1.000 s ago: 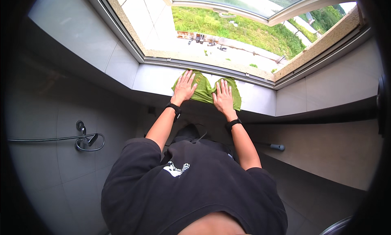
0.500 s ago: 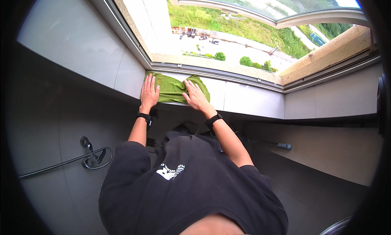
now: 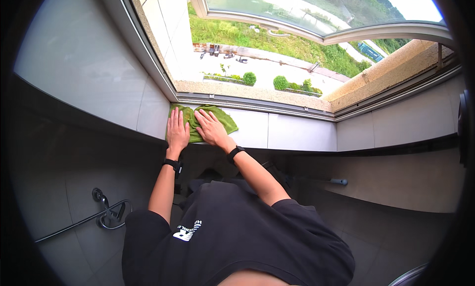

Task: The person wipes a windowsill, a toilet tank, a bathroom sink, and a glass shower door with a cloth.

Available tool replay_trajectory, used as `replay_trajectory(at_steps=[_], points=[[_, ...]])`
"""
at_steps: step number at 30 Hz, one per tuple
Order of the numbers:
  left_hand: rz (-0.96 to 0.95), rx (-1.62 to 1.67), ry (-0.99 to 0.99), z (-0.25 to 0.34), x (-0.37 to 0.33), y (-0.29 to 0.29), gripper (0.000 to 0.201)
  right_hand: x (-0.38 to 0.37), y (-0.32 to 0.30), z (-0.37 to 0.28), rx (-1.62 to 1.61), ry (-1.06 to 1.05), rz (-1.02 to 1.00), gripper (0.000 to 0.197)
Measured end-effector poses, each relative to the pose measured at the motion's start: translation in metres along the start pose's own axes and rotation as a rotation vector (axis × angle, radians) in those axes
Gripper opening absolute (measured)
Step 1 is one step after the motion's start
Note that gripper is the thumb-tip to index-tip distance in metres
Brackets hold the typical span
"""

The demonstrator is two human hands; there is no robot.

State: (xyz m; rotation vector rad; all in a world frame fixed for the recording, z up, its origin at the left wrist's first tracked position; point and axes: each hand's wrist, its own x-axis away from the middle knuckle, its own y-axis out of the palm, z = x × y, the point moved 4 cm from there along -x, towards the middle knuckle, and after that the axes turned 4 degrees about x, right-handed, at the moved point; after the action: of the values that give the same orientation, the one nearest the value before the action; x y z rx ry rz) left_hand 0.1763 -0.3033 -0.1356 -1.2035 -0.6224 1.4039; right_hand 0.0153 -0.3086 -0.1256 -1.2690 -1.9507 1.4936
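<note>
A green cloth (image 3: pixel 225 120) lies on the white tiled windowsill (image 3: pixel 302 132), in the corner under the window frame. My left hand (image 3: pixel 177 129) rests flat on the cloth's left end, fingers stretched out toward the window. Beside it, my right hand (image 3: pixel 212 129) presses flat on the middle of the cloth, its fingers slanting up to the left. Only a small gap parts the two hands, and the cloth is wrinkled there. Part of the cloth is hidden under both palms. Each wrist wears a black band.
Above the sill the window sash (image 3: pixel 326 37) is swung open, with a metal track (image 3: pixel 247 104) along its lower frame. A chrome wall fixture with a hose (image 3: pixel 111 211) is at lower left. A blue-grey handle end (image 3: pixel 339 181) shows under the ledge at right.
My right hand has slid left toward my left hand, and the cloth has bunched up between them. My left hand stays on the cloth's left end. The whole view has shifted slightly.
</note>
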Motion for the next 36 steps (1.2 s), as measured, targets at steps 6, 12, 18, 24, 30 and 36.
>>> replay_trajectory(at_steps=[6,12,18,24,30,36], points=[[-0.064,-0.086,0.063,0.018,0.002,0.020,0.064,0.013,-0.007,0.008,-0.030,-0.004,0.044,0.056],[-0.208,-0.013,0.288,0.075,-0.007,0.039,0.065,0.062,-0.037,0.066,-0.240,0.290,0.247,0.039],[-0.343,0.083,0.460,0.157,0.001,0.063,0.065,0.140,-0.081,0.105,0.103,0.441,0.374,0.039],[-0.310,0.171,0.736,0.259,0.005,0.103,0.065,0.216,-0.111,0.152,0.307,0.706,0.409,0.041],[-0.356,0.163,0.837,0.314,-0.007,0.131,0.066,0.301,-0.141,0.204,0.410,0.841,0.452,0.044],[-0.409,0.138,0.695,0.363,0.007,0.150,0.066,0.355,-0.161,0.249,0.401,0.867,0.472,0.045]])
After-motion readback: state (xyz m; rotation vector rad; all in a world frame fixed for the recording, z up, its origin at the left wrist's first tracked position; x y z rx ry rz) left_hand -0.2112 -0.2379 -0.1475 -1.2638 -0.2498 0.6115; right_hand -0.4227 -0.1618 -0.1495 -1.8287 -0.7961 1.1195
